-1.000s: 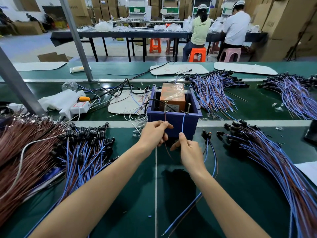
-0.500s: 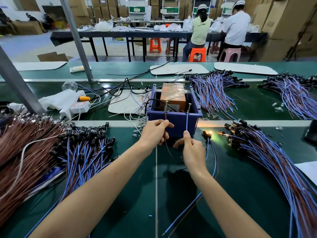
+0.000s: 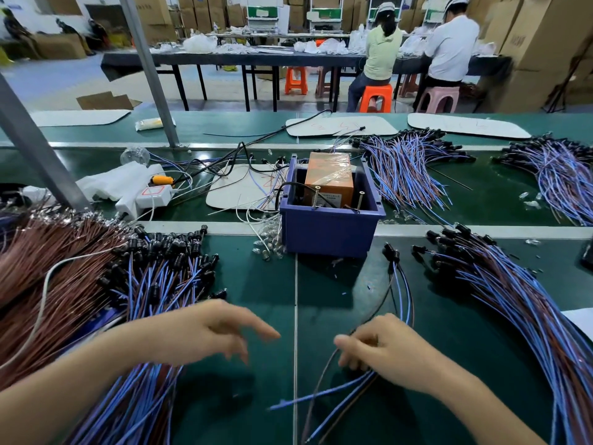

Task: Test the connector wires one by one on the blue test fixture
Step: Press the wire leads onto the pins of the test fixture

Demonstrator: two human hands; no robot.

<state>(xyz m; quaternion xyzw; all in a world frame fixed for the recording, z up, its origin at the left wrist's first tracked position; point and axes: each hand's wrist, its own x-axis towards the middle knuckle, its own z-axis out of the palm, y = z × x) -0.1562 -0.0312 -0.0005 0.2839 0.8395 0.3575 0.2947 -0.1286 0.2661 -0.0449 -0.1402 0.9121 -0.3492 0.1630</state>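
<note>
Test fixture (image 3: 330, 234) at centre of table (image 3: 256, 290), box (image 3: 327, 175) inside it. Flanking it: left wire pile (image 3: 154, 277), right wire pile (image 3: 513, 300). Power strip (image 3: 144, 197) behind-left. In front, well apart from it: left hand (image 3: 205, 332), right hand (image 3: 385, 351) gripping loose wires (image 3: 399, 284).

left hand (image 3: 205, 332): motion-blurred
right hand (image 3: 385, 351): hides its grip on connector wires (image 3: 391, 252)
orange box (image 3: 327, 175): label unreadable

The blue test fixture (image 3: 330, 234), an open bin holding an orange box (image 3: 329, 179), stands upright. Blue-and-brown connector wires (image 3: 160, 284) with black ends lie heaped on both sides. A small bunch (image 3: 391, 252) lies just before it.
</note>
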